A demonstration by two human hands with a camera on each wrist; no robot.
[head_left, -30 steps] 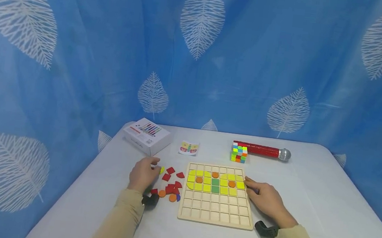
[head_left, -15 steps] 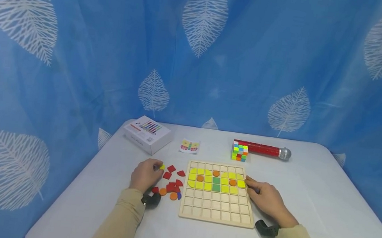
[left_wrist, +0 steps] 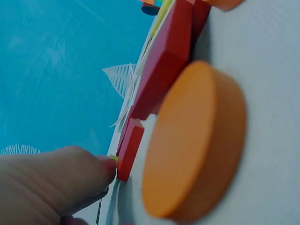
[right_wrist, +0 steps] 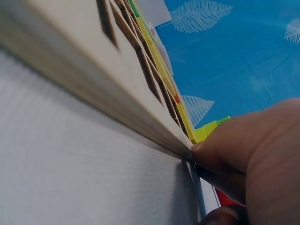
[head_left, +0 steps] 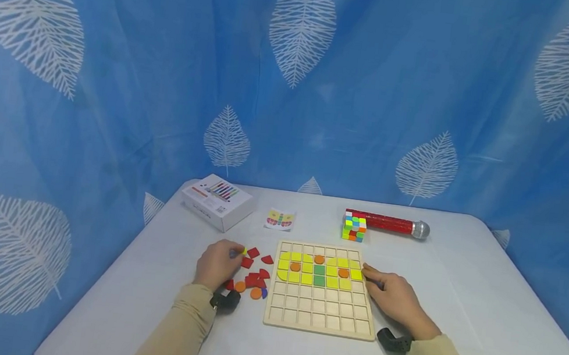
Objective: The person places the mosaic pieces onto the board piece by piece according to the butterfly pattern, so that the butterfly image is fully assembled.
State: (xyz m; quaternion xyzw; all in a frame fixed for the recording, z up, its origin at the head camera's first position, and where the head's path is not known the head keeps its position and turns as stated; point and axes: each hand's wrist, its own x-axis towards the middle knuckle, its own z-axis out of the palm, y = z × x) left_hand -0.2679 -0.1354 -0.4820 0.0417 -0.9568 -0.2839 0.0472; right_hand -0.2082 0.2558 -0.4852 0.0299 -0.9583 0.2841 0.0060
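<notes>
Left hand [head_left: 216, 264] pinches a small yellow flat piece [head_left: 244, 251], mostly hidden, shape unclear. Pale wooden grid board [head_left: 318, 321] lies rightward on white worktop [head_left: 486, 306], loose red flat pieces [head_left: 254, 281] between. Right hand [head_left: 397, 297] touches board's right edge; can't tell if gripping.

At about ten o'clock on the white table [head_left: 112, 304] sits a white box [head_left: 217, 202], set askew, coloured bars printed on its top. Towards one o'clock stands a puzzle cube [head_left: 354, 228], its colours mixed. A microphone [head_left: 390, 224] lies just beyond it, red handle partly hidden by the cube, silver head pointing to three o'clock; whether the two touch cannot be told. From nine o'clock through twelve to three hangs a blue curtain [head_left: 359, 121] printed with white leaves [head_left: 302, 36].
</notes>
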